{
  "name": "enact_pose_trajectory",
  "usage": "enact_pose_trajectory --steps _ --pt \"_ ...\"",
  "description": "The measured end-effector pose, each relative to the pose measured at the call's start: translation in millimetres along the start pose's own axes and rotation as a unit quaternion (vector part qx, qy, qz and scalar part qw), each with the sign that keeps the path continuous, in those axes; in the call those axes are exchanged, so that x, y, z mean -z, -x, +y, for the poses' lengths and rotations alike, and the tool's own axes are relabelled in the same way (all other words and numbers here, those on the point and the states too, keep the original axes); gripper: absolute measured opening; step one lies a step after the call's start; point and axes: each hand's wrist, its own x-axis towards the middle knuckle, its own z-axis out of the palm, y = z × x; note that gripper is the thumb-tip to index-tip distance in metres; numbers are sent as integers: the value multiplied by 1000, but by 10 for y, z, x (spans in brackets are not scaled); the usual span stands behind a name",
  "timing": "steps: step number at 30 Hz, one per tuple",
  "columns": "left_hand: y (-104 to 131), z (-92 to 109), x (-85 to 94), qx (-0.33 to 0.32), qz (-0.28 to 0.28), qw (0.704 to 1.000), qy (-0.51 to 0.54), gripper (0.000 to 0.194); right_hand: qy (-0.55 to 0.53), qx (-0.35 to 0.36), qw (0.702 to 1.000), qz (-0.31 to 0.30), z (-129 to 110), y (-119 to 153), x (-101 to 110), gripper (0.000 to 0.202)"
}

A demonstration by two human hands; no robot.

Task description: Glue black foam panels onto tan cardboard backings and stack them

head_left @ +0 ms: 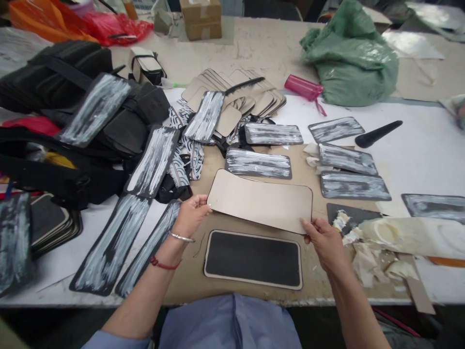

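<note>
A beige rounded panel (261, 199) is held up between my two hands, slightly bowed. My left hand (191, 215) pinches its left end, and my right hand (323, 237) grips the lower right corner between thumb and fingers. Just below it, nearer my body, a black panel with a beige border (253, 259) lies flat on the brown sheet (185, 276). Behind the held panel lie dark pieces streaked with white, among them one glue-smeared panel (257, 163) and another above it (273, 134).
More white-streaked panels (356, 185) lie right and left. A whitish plastic bottle (410, 235) and scraps sit at right, below a black tapered tool (378, 134). Beige panels (240, 92) fan out at the back. Black pieces (65, 72) pile up left; a green bag (352, 63) stands back right.
</note>
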Motion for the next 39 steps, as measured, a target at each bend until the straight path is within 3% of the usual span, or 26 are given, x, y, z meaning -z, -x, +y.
enact_pose_trajectory --steps 8,12,17,21,26,39 --pt "632 41 341 11 -10 1000 10 30 84 45 995 38 -132 583 266 42" --pt "957 -200 488 52 -21 998 -18 24 98 16 995 12 116 891 291 42" --pt "1193 -678 498 115 -30 992 -37 23 97 6 995 -21 581 1090 200 46" --pt "1231 -977 438 142 -33 989 -14 23 107 13 994 -37 821 1098 155 50" --pt "1181 -1156 351 144 -25 989 -10 19 86 6 995 -59 959 1060 144 52" --pt "1116 -1207 236 154 -6 986 -57 11 140 15 986 -86 1250 939 118 48"
